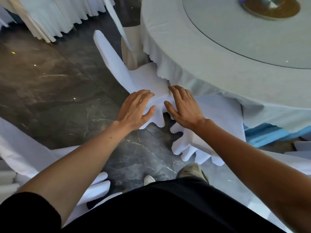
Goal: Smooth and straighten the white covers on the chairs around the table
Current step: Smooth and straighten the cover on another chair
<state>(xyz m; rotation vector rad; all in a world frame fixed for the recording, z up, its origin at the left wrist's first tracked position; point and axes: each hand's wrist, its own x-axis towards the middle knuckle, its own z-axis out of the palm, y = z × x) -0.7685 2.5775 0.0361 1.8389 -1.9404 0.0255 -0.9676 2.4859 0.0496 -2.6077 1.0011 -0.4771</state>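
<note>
A chair in a white cover (117,64) stands at the round table's left side, its back leaning left and its seat tucked under the tablecloth. My left hand (136,110) lies flat on the near edge of that seat cover, fingers spread, thumb over the hanging scalloped hem. My right hand (182,106) rests flat beside it, fingers spread, at the gap between this seat and the neighbouring covered chair (217,118). Neither hand grips the cloth.
The round table (210,52) with a pale cloth and a glass turntable (252,36) fills the upper right. Another covered chair (25,152) stands at the lower left by my legs. More draped chairs (55,15) line the top left. Dark marble floor (50,91) lies between.
</note>
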